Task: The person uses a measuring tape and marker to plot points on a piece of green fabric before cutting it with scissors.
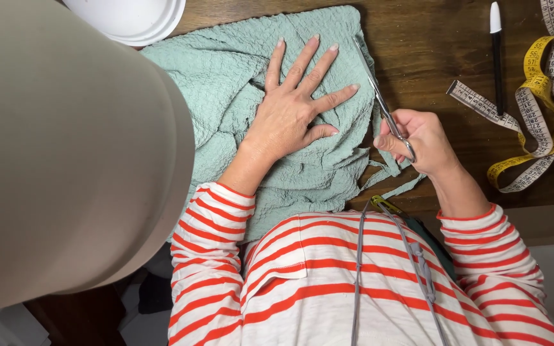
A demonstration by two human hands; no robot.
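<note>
I'm pressing my left hand flat on the cloth to steady it; my right hand, at three o'clock, is gripping scissors, blades shut.

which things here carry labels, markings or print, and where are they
tape measure: right on the table, looped yellow and white band with printed marks.
pen: beside the tape, black with white cap, no label visible.
No packages, signs or screens.

Left hand flat on green fabric, right hand gripping scissors
</note>
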